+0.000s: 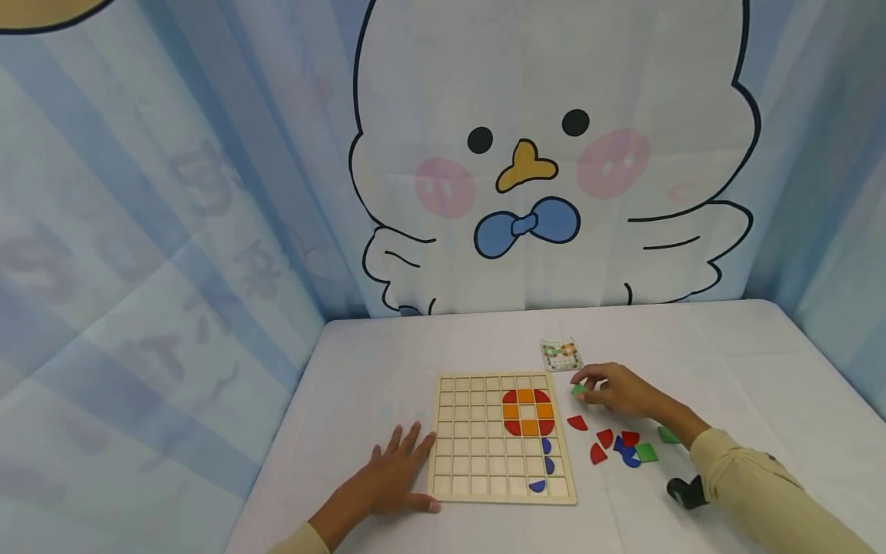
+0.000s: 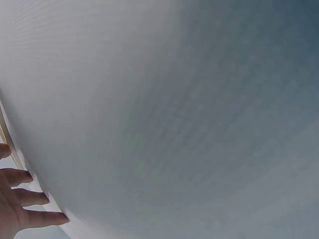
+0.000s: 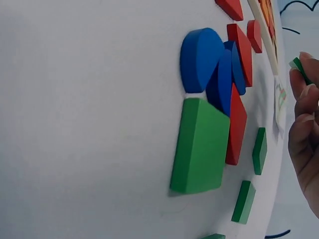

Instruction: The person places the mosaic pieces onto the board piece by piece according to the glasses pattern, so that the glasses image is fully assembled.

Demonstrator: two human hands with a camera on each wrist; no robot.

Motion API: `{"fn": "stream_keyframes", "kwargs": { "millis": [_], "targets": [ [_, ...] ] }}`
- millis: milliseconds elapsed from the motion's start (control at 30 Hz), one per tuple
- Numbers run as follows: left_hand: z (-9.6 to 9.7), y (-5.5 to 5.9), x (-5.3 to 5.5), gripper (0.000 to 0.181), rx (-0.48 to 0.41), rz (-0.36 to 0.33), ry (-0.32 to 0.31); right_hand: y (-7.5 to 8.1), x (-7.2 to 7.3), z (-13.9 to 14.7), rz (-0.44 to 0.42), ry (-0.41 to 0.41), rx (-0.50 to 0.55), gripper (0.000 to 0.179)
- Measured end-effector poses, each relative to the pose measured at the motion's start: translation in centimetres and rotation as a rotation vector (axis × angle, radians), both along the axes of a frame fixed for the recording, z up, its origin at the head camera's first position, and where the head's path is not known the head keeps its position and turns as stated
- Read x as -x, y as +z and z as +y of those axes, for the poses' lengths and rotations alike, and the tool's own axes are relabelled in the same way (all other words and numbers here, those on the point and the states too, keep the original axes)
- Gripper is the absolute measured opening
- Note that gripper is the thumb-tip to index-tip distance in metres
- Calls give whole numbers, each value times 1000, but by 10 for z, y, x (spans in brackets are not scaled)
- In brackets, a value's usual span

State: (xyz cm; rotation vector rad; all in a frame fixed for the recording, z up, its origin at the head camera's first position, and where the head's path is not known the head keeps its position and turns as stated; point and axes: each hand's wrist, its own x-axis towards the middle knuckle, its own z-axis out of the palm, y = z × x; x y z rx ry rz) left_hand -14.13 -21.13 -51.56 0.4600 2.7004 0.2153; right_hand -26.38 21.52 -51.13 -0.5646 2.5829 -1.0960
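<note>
A wooden grid board (image 1: 471,442) lies on the white table. In its upper right part, red quarter-round and orange square pieces (image 1: 526,396) form a ring. Down its right side lie blue half-round pieces (image 1: 546,446). Spread flat, my left hand (image 1: 396,475) rests at the board's left edge, fingers straight; the left wrist view catches its fingers (image 2: 35,196). Beyond the board's upper right corner, my right hand (image 1: 618,389) pinches a small green piece (image 1: 577,390) between thumb and fingers. The right wrist view also has this green piece (image 3: 298,64), partly hidden by the fingers.
A small pattern card (image 1: 561,355) lies behind the board's upper right corner. Loose red (image 1: 598,454), blue (image 1: 630,460) and green pieces (image 1: 647,452) are scattered right of the board. A black object (image 1: 687,492) sits by the right sleeve. A printed curtain (image 1: 526,277) hangs behind the table.
</note>
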Motion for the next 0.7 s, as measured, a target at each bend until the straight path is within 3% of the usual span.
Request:
{"fn": "stream_keyframes", "kwargs": {
  "millis": [700],
  "targets": [
    [0, 1, 0, 111, 1, -3, -1, 8, 0, -34, -71, 61, 181, 37]
  ]
}}
